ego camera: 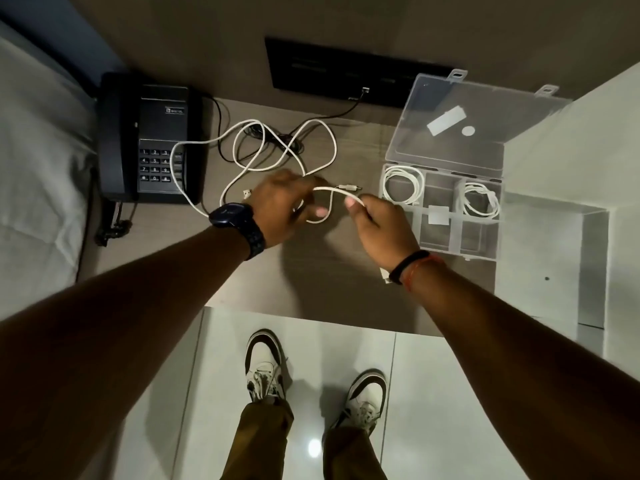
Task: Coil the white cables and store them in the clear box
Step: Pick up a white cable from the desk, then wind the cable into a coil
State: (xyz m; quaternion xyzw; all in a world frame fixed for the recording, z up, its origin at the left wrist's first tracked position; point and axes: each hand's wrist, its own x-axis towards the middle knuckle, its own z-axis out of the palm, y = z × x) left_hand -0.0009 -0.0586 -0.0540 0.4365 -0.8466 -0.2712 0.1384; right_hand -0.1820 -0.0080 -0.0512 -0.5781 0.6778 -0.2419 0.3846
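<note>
We have the loose thin white cable (284, 147) sprawled in open loops on the brown tabletop (311, 271), between the black desk telephone (149, 140) on the left and the clear plastic compartment box (443, 209) on the right. Our left hand (280, 206) and right hand (384, 220) each pinch it near one end. It looks light, limp and springy; we judge it best gripped close to the plug. Two coils already sit inside.

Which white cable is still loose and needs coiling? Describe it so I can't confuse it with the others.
Start at the black telephone on the desk; the loose white cable sprawls in open loops between it and the clear box. Both hands, left hand and right hand, pinch one end. The two other white cables lie coiled in the box.
</note>
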